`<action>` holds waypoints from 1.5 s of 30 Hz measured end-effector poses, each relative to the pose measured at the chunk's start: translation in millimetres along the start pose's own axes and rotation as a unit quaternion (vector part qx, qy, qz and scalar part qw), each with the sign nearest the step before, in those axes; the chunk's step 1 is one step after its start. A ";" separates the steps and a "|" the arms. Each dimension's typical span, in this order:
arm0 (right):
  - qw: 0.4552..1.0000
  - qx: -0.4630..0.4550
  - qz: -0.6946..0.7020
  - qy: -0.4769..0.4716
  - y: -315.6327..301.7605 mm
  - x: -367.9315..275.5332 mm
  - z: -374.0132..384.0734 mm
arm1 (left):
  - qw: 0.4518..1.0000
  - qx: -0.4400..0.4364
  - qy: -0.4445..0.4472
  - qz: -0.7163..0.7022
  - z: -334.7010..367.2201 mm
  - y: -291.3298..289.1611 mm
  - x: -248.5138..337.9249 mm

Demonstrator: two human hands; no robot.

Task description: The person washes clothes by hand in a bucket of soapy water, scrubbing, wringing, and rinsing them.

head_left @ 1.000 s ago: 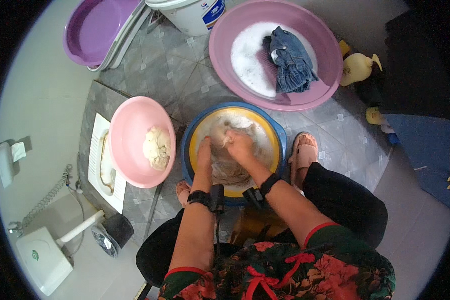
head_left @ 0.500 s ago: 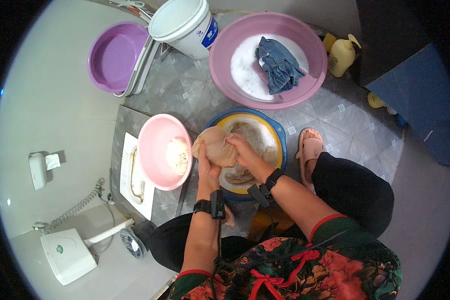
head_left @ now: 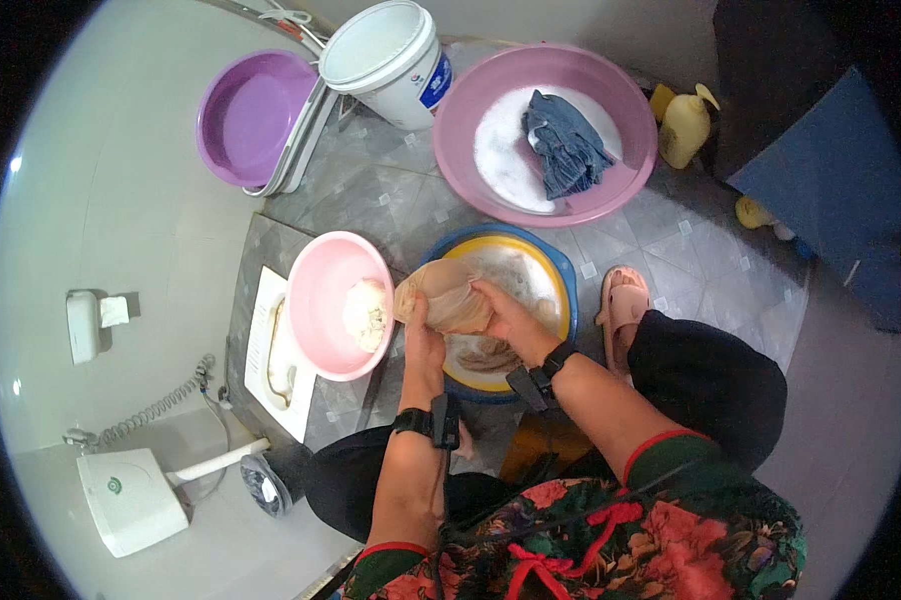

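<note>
A thin beige stocking-like cloth (head_left: pixel 447 294) is stretched between my two hands, above the left side of a blue and yellow basin (head_left: pixel 570 300). My left hand (head_left: pixel 424 340) is closed on its near left edge, thumb on top. My right hand (head_left: pixel 508 316) pinches the cloth's right side. Below, soapy water in the basin holds more brownish wet fabric (head_left: pixel 486 352), partly hidden by my hands. To the left stands a pink basin (head_left: pixel 311 300) with a crumpled cream-coloured cloth (head_left: pixel 369 312) in it.
A large mauve basin (head_left: pixel 454 150) at the back holds suds and denim (head_left: pixel 566 145). Nearby stand a white bucket (head_left: pixel 381 90), a yellow pump bottle (head_left: pixel 684 130) and a leaning purple basin (head_left: pixel 251 115). A squat toilet (head_left: pixel 261 375) lies beside the pink basin.
The beige cloth has gone from a rounded bundle to a flatter, wider stretch. My right hand has shifted slightly right and down. The whole view has shifted a little.
</note>
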State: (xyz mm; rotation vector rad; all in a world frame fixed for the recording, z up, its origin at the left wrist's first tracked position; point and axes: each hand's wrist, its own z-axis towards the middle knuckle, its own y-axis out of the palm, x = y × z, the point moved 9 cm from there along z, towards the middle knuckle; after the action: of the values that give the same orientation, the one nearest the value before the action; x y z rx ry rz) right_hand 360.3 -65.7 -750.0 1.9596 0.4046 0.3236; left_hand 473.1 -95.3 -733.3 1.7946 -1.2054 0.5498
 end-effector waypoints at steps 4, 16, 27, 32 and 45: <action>0.968 0.070 -0.210 -0.116 -14.8 -44.1 8.8 | 0.990 0.095 -0.106 0.023 -12.3 -8.6 -27.7; 0.445 -0.219 -0.834 -0.240 124.1 5.2 -28.0 | 0.965 -0.018 -0.202 -0.168 -10.0 1.0 -19.2; 0.411 -0.283 -0.838 -0.222 136.1 10.7 -34.7 | 0.998 -0.044 0.002 0.039 -46.1 27.0 26.5; 0.337 -0.248 -0.887 -0.194 133.0 20.7 -35.2 | 0.979 -0.049 0.103 0.167 -57.9 22.0 44.0; 0.539 -0.076 -0.760 -0.356 130.4 -19.4 -36.3 | 0.971 0.048 -0.134 -0.193 4.9 -17.6 -5.1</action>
State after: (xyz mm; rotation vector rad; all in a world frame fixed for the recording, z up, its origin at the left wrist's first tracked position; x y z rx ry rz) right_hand 345.8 -94.0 -616.9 0.7733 1.2412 -1.4645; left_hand 486.1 -94.4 -746.9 2.1704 -0.9757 0.1464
